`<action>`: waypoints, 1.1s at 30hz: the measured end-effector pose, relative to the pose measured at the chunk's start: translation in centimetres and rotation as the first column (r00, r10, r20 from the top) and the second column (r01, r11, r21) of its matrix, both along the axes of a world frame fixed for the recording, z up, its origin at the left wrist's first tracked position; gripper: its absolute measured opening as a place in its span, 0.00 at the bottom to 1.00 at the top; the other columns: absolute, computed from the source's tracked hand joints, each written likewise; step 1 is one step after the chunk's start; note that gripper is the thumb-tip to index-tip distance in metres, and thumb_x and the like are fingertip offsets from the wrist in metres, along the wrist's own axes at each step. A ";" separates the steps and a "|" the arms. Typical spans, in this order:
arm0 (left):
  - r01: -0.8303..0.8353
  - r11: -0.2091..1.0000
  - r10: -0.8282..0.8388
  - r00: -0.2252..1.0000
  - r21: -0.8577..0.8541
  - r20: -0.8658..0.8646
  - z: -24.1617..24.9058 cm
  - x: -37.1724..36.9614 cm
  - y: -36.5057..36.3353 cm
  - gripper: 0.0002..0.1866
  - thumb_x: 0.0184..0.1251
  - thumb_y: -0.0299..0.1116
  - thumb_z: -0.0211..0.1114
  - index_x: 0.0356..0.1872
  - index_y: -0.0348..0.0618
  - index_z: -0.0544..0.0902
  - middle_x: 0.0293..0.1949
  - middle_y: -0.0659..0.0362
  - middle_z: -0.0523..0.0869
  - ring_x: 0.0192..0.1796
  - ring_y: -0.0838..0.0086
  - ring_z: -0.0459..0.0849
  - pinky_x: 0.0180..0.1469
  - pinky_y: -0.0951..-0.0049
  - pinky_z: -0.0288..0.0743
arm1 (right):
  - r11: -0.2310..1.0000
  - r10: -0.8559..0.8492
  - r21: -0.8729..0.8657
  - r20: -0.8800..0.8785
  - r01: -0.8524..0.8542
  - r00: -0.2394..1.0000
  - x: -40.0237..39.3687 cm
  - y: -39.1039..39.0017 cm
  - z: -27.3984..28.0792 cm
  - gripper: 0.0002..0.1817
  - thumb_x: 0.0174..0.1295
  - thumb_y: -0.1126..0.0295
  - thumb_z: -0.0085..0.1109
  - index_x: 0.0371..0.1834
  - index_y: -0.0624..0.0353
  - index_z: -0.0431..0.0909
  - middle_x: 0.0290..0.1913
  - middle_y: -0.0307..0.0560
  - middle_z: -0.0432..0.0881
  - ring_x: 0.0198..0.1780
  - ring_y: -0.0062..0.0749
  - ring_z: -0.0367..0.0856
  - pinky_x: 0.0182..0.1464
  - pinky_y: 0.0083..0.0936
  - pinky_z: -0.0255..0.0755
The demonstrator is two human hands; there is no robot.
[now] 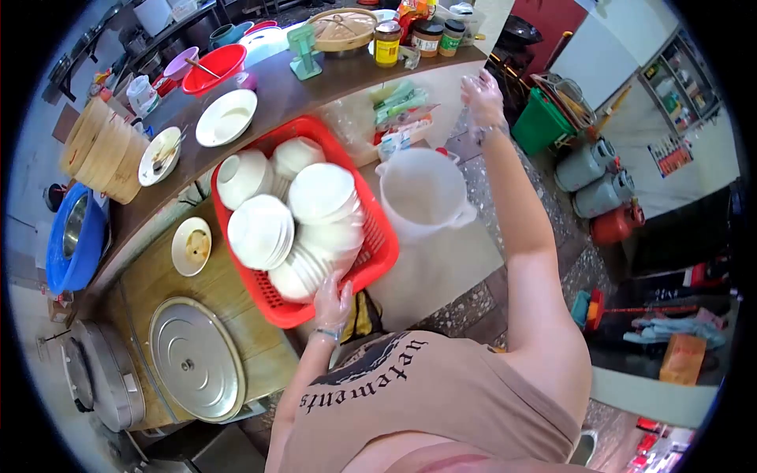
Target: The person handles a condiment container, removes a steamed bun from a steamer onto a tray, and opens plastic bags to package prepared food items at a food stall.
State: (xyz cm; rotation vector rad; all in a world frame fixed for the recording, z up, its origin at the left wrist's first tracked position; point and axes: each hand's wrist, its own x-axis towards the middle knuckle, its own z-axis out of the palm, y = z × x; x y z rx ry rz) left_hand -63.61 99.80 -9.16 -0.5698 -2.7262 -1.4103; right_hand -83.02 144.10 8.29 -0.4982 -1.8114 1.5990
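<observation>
A red plastic basket [384, 251] full of stacked white bowls [322, 193] sits in front of me, beside the brown ledge. My left hand [332, 306], in a clear glove, grips the basket's near rim, with its fingertips close to the lowest bowls. My right arm reaches far forward. At its end my right hand [482, 98], also in a clear glove, is open, its fingers apart and slightly bent, with nothing visible in it. It is beyond a translucent white tub [424, 189] with side handles, near the end of the ledge.
A round metal lid [197, 359] and a small bowl of food [192, 247] lie on the wooden surface at left. Plates, jars [386, 43] and a bamboo steamer [343, 30] line the ledge [315, 91]. Gas cylinders [603, 193] and a green bin [542, 122] stand right.
</observation>
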 end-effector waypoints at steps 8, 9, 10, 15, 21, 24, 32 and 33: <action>-0.118 0.922 0.111 0.993 -0.369 -0.040 0.8 -2.5 4.4 0.14 0.64 0.36 0.59 0.47 0.41 0.78 0.35 0.46 0.82 0.38 0.49 0.81 0.41 0.52 0.75 | 0.791 -0.440 0.510 0.089 0.339 0.893 -21.0 15.3 -2.5 0.38 0.45 0.53 0.74 0.59 0.59 0.73 0.49 0.50 0.84 0.51 0.41 0.82 0.56 0.34 0.73; -0.117 0.912 0.097 0.993 -0.392 -0.070 0.8 -2.6 4.6 0.14 0.64 0.37 0.59 0.47 0.42 0.78 0.33 0.46 0.82 0.36 0.49 0.81 0.39 0.51 0.75 | 0.892 -0.272 0.435 0.287 0.128 0.919 -19.1 13.5 1.0 0.43 0.48 0.52 0.74 0.64 0.62 0.68 0.58 0.53 0.79 0.58 0.43 0.78 0.61 0.34 0.69; -0.156 0.910 0.141 0.988 -0.385 -0.065 1.2 -3.1 4.8 0.14 0.64 0.37 0.59 0.47 0.42 0.78 0.33 0.46 0.82 0.36 0.49 0.81 0.39 0.51 0.75 | 0.892 -0.189 0.446 0.236 0.066 0.953 -21.5 16.3 -0.4 0.40 0.47 0.53 0.73 0.61 0.64 0.72 0.55 0.57 0.81 0.55 0.46 0.80 0.59 0.36 0.71; -0.115 0.891 0.145 0.989 -0.439 0.037 3.6 -3.7 4.7 0.14 0.64 0.38 0.59 0.45 0.40 0.78 0.33 0.48 0.82 0.36 0.53 0.82 0.39 0.55 0.76 | 0.976 0.003 0.216 0.011 -0.005 1.000 -29.8 21.6 -5.7 0.34 0.44 0.60 0.79 0.55 0.62 0.78 0.47 0.44 0.83 0.42 0.31 0.81 0.48 0.32 0.76; -0.185 0.877 0.216 0.976 -0.443 0.019 2.6 -2.7 4.1 0.14 0.64 0.39 0.59 0.43 0.39 0.78 0.33 0.49 0.83 0.36 0.55 0.83 0.39 0.57 0.77 | 0.984 0.032 0.177 -0.151 -0.005 0.988 -31.6 26.9 -10.5 0.29 0.58 0.69 0.64 0.64 0.65 0.71 0.64 0.47 0.75 0.62 0.36 0.74 0.65 0.38 0.67; -0.170 0.866 0.212 0.977 -0.471 0.038 1.8 -2.5 3.6 0.14 0.65 0.41 0.59 0.41 0.39 0.78 0.35 0.50 0.82 0.38 0.57 0.83 0.41 0.60 0.78 | 0.378 -0.197 0.926 0.066 0.013 0.978 -19.9 16.1 -0.8 0.23 0.52 0.68 0.68 0.49 0.72 0.79 0.41 0.54 0.86 0.39 0.39 0.84 0.47 0.34 0.79; -0.161 0.982 0.162 0.987 -0.097 0.009 2.9 -1.8 1.7 0.15 0.67 0.38 0.59 0.47 0.37 0.76 0.39 0.48 0.82 0.43 0.54 0.82 0.46 0.60 0.77 | 0.851 0.473 0.312 -0.106 -0.422 0.875 -2.1 -2.5 5.6 0.35 0.58 0.55 0.65 0.63 0.65 0.65 0.51 0.52 0.79 0.52 0.35 0.79 0.52 0.33 0.75; -0.149 0.989 0.147 0.987 0.026 0.068 2.9 -1.5 1.5 0.16 0.66 0.36 0.59 0.49 0.36 0.75 0.41 0.48 0.82 0.44 0.55 0.82 0.47 0.60 0.77 | 0.723 0.655 0.334 -0.052 -0.605 0.754 0.9 -6.7 6.5 0.35 0.56 0.55 0.67 0.62 0.64 0.66 0.51 0.52 0.79 0.52 0.35 0.78 0.54 0.34 0.74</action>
